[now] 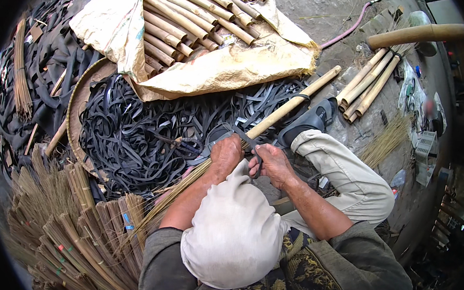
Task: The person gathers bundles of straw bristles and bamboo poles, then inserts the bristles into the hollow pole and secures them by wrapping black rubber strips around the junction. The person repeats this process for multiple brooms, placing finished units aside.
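My left hand [226, 155] is closed round the place where a long bamboo handle [297, 100] meets a bundle of thin sticks [178, 189], as on a stick broom. From there the handle slants up to the right and the sticks run down to the left. A flat black rubber strip [247, 138] goes over the handle beside this hand. My right hand [273, 164], just right of it, pinches the strip between thumb and fingers. A pale cloth [234, 227] hides the lower part of the sticks. Some fingers of the left hand are hidden.
A round woven tray [72, 106] holds tangled black rubber strips [126, 132]. Behind lies a sack [225, 68] with bamboo tubes [176, 17]. Stick bundles [80, 241] crowd the left. Tied bamboo pieces [369, 84] lie right of my sandalled foot [310, 121].
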Available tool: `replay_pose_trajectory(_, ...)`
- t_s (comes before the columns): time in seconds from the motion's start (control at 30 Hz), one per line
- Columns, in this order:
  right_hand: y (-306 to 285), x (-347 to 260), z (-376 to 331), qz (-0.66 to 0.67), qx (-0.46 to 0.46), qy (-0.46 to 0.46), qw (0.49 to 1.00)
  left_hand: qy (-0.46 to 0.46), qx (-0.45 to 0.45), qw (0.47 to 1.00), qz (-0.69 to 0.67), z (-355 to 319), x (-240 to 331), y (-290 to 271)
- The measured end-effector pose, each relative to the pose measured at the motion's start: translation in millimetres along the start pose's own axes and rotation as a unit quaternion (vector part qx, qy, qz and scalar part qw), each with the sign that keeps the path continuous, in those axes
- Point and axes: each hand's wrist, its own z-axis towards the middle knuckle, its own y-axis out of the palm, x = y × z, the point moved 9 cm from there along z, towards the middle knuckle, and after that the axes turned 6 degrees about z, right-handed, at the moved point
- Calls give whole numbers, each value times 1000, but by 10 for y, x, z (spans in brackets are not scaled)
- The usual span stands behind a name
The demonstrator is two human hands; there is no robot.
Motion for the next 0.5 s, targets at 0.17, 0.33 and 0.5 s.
replay_pose_trajectory(0.17, -5, 136, -83, -25, 29, -3, 999, -1, 9, 1000, 4, -29, -23, 23)
replay_pose_trajectory(0.33, 31, -43, -146, -29, 37, -44, 998, -25, 26, 999, -2, -69, -19, -119)
replay_pose_trajectory(0.5, 90, -196, -97, -74, 36, -69, 994, -56, -25, 998, 16, -34, -36, -89)
